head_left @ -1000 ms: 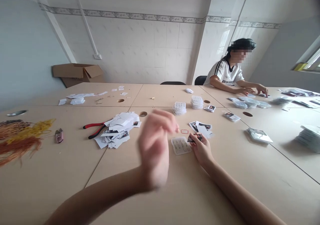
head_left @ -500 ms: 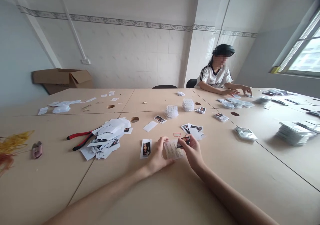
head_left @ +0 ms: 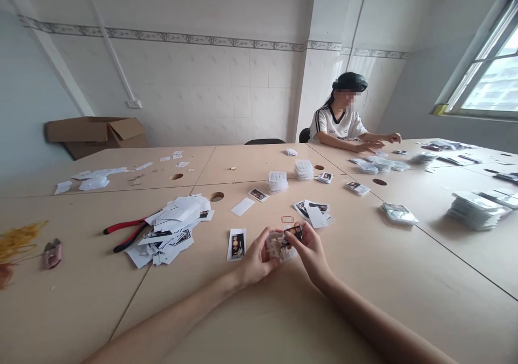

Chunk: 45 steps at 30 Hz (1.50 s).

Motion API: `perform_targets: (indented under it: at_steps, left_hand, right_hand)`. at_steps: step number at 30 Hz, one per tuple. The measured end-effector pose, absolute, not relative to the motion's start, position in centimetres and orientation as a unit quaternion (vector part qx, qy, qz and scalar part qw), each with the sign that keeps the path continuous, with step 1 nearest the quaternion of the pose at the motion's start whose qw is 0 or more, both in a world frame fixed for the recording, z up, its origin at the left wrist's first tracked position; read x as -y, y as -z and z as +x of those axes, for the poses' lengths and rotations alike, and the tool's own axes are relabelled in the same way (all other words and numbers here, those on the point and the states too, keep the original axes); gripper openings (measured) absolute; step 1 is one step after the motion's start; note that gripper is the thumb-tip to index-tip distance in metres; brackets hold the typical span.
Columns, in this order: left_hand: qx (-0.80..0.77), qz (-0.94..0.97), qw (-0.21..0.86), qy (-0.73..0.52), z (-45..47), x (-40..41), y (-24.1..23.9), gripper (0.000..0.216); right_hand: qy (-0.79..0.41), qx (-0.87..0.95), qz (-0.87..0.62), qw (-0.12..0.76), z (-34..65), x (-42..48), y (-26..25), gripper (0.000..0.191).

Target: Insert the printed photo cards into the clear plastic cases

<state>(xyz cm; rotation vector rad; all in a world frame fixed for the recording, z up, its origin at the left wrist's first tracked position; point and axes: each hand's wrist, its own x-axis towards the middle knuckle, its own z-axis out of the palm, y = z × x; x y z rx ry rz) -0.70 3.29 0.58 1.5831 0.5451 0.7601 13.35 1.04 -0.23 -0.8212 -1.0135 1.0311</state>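
My left hand (head_left: pixel 259 257) is wrapped round the left side of a clear plastic case (head_left: pixel 275 247) with pale pieces inside, just above the table. Between the fingertips of my right hand (head_left: pixel 311 249) is a dark printed card (head_left: pixel 292 237), held over the right part of the case. What the pale pieces are I cannot make out. A white paper (head_left: pixel 237 244) with a dark printed picture lies left of my left hand. Beyond the case sit a small orange-red outline (head_left: pixel 287 219) and a few loose cards (head_left: pixel 317 215).
To the left are a heap of cut papers (head_left: pixel 174 229), red-handled pliers (head_left: pixel 125 229) and pink clippers (head_left: pixel 53 254). Stacked clear cases (head_left: pixel 277 182) stand farther back. More stacks (head_left: pixel 479 210) are at right. Across the table a co-worker (head_left: pixel 340 116) handles cards.
My left hand has lifted the case slightly and tilted it. My right hand has brought the card closer over it. The co-worker's hand has risen from the table.
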Motion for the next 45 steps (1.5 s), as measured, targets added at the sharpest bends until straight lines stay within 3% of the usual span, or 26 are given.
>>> perform_targets:
  at_steps: [3,9,17,25,36,45]
  left_hand:
    - [-0.228,0.663,0.629,-0.337,-0.7,-3.7,-0.3,0.048]
    - [-0.206,0.642,0.651,-0.348,-0.6,-3.8,-0.4,0.048]
    - [-0.209,0.601,0.720,-0.279,-1.0,-3.9,-1.0,0.060]
    - [-0.184,0.597,0.729,-0.278,-0.9,-4.1,-0.6,0.057]
    - [-0.159,0.587,0.747,-0.268,-0.7,-4.2,-0.7,0.067]
    - [-0.164,0.608,0.735,-0.252,-0.9,-4.4,-0.7,0.064]
  right_hand:
    - [-0.444,0.467,-0.369,0.669,13.5,-1.0,0.2,0.030]
    - [-0.409,0.508,-0.386,0.653,13.5,-0.9,0.1,0.015]
    - [-0.432,0.460,-0.359,0.688,13.6,-0.9,-0.2,0.014]
    - [-0.414,0.446,-0.400,0.685,13.8,-0.8,-0.4,0.021]
    - [-0.487,0.365,-0.375,0.699,14.2,-0.9,-0.9,0.023]
    - [-0.348,0.533,-0.473,0.609,13.4,-0.2,-0.5,0.017]
